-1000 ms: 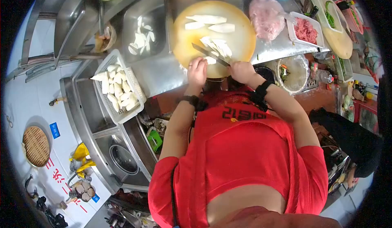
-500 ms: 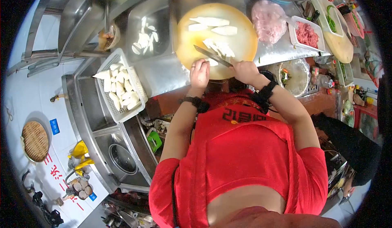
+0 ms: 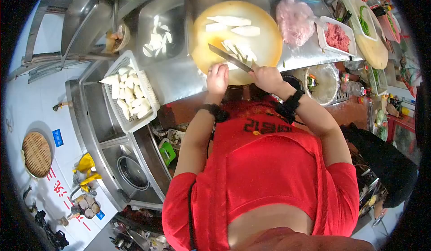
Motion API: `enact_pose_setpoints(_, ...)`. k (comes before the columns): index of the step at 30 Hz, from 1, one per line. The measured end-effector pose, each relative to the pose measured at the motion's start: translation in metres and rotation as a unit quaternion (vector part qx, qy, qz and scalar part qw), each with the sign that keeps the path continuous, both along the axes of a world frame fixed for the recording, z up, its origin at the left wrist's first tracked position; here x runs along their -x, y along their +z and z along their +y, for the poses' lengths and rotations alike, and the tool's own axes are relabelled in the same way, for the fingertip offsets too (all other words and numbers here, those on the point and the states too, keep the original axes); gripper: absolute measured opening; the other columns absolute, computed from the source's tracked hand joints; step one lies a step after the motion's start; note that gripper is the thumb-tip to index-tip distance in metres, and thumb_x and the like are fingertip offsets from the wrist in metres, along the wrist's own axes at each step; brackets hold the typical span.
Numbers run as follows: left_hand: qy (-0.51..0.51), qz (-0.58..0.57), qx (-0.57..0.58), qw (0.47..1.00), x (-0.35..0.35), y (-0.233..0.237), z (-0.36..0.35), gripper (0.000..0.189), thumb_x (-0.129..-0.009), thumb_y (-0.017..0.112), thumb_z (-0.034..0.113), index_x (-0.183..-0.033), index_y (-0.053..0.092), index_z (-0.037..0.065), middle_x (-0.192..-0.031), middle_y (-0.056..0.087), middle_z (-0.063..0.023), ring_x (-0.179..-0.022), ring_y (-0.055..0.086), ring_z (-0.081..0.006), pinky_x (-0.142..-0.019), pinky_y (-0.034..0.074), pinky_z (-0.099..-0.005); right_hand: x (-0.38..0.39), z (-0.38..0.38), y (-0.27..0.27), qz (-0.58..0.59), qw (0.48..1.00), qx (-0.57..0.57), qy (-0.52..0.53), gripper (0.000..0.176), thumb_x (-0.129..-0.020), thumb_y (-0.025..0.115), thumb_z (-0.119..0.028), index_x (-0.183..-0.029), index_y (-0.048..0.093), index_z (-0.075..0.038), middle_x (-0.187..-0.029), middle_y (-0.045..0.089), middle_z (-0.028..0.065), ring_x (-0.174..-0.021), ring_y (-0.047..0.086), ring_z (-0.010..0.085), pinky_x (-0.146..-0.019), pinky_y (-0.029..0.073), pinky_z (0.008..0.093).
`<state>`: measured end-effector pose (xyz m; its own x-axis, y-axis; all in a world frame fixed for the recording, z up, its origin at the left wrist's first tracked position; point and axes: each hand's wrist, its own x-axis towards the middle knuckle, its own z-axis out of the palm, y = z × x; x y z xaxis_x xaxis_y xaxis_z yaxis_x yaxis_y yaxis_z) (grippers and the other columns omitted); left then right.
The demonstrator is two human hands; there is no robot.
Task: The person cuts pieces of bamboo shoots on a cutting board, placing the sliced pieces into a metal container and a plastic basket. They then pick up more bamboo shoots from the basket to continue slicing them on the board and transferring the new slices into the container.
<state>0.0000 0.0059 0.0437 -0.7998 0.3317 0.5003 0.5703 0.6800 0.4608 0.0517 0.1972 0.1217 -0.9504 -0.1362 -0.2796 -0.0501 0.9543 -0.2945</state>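
**Slicing white veg on the round board**

R hand [image 3: 266, 78] is closed tight round the knife [image 3: 230, 57] handle, with the blade angled across the cut strips [image 3: 238, 51] mid-board. L hand [image 3: 217, 79] sits curled at the near edge of the chopping board [image 3: 269, 48], just beside the blade. Can't tell if it pins a piece, as the view's too small. Two bigger uncut pieces [image 3: 231, 21] lie at the far side. My call: tuck L fingertips back, let knuckles guide the blade, use even strokes, and hold the pile compact.
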Motion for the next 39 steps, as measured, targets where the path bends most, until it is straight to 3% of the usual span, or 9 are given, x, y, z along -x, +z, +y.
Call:
enact_pose_setpoints(3, -0.005, 0.003, 0.002, 1.0, 0.001, -0.003, -0.001, 0.007, -0.075, 0.065, 0.008, -0.081, 0.062, 0.007, -0.089, 0.057, -0.0071, -0.083, 0.055, -0.0277, -0.073, 0.047, -0.0362, 0.003, -0.008, -0.028, 0.026, 1.0, 0.012, 0.003, 0.03, -0.088, 0.046, -0.03, -0.096, 0.053, -0.002, -0.076, 0.065, 0.0164, -0.069, 0.064, 0.0309, -0.061, 0.051, 0.042)
enact_pose_setpoints(9, -0.014, 0.0, 0.002, 1.0, 0.003, -0.004, -0.003, 0.008, -0.075, 0.066, 0.01, -0.082, 0.063, 0.009, -0.089, 0.057, -0.0058, -0.082, 0.055, -0.0269, -0.073, 0.046, -0.0359, 0.007, 0.003, -0.007, 0.008, 1.0, -0.001, 0.015, 0.028, -0.087, 0.049, -0.03, -0.089, 0.055, -0.002, -0.073, 0.064, 0.0159, -0.066, 0.065, 0.0298, -0.057, 0.051, 0.0413)
enact_pose_setpoints(14, -0.007, -0.003, -0.005, 1.0, 0.001, -0.004, -0.001, 0.007, -0.075, 0.065, 0.009, -0.082, 0.063, 0.008, -0.089, 0.057, -0.0065, -0.082, 0.056, -0.0274, -0.072, 0.047, -0.0359, 0.0, -0.004, -0.041, 0.056, 0.998, 0.001, 0.016, 0.028, -0.087, 0.048, -0.03, -0.089, 0.055, -0.003, -0.07, 0.064, 0.0145, -0.064, 0.064, 0.0293, -0.056, 0.052, 0.0412)
enact_pose_setpoints(21, 0.0, 0.015, -0.004, 1.0, 0.002, -0.007, -0.002, 0.007, -0.076, 0.064, 0.007, -0.082, 0.062, 0.006, -0.088, 0.057, -0.0075, -0.082, 0.056, -0.028, -0.071, 0.048, -0.0363, 0.0, -0.001, -0.004, 0.07, 0.997, 0.017, -0.003, 0.029, -0.087, 0.048, -0.03, -0.088, 0.055, -0.002, -0.068, 0.063, 0.015, -0.061, 0.064, 0.0299, -0.054, 0.051, 0.0404)
enact_pose_setpoints(26, -0.01, 0.014, 0.002, 1.0, 0.001, -0.004, -0.001, 0.006, -0.076, 0.064, 0.007, -0.081, 0.061, 0.006, -0.088, 0.057, -0.0078, -0.082, 0.056, -0.0281, -0.072, 0.048, -0.0363, 0.002, -0.01, -0.057, 0.102, 0.994, 0.026, 0.007, 0.028, -0.087, 0.05, -0.03, -0.087, 0.054, -0.002, -0.064, 0.062, 0.0161, -0.058, 0.062, 0.0314, -0.052, 0.05, 0.0415)
enact_pose_setpoints(31, -0.014, 0.009, 0.008, 1.0, 0.002, -0.005, -0.004, 0.006, -0.076, 0.063, 0.007, -0.081, 0.061, 0.007, -0.088, 0.057, -0.0081, -0.083, 0.056, -0.028, -0.072, 0.048, -0.0365, 0.001, 0.002, -0.018, 0.094, 0.995, 0.025, 0.028, 0.027, -0.087, 0.05, -0.029, -0.087, 0.054, -0.002, -0.063, 0.062, 0.016, -0.057, 0.062, 0.0319, -0.052, 0.05, 0.0417)
enact_pose_setpoints(33, -0.002, 0.005, 0.001, 1.0, 0.001, -0.007, -0.002, 0.005, -0.075, 0.064, 0.007, -0.079, 0.06, 0.007, -0.088, 0.057, -0.008, -0.083, 0.056, -0.028, -0.072, 0.047, -0.0365, 0.0, 0.003, 0.001, 0.005, 1.0, 0.006, -0.001, 0.029, -0.087, 0.047, -0.028, -0.089, 0.056, -0.001, -0.072, 0.064, 0.0169, -0.069, 0.064, 0.031, -0.06, 0.051, 0.0426)
enact_pose_setpoints(39, 0.002, 0.001, -0.005, 1.0, 0.001, -0.007, -0.001, 0.005, -0.075, 0.064, 0.007, -0.077, 0.059, 0.007, -0.088, 0.057, -0.0078, -0.083, 0.055, -0.0284, -0.073, 0.047, -0.0365, 0.004, -0.016, -0.03, 0.036, 0.999, 0.01, 0.0, 0.027, -0.085, 0.048, -0.027, -0.09, 0.057, -0.001, -0.076, 0.064, 0.0183, -0.07, 0.065, 0.0311, -0.06, 0.051, 0.0428)
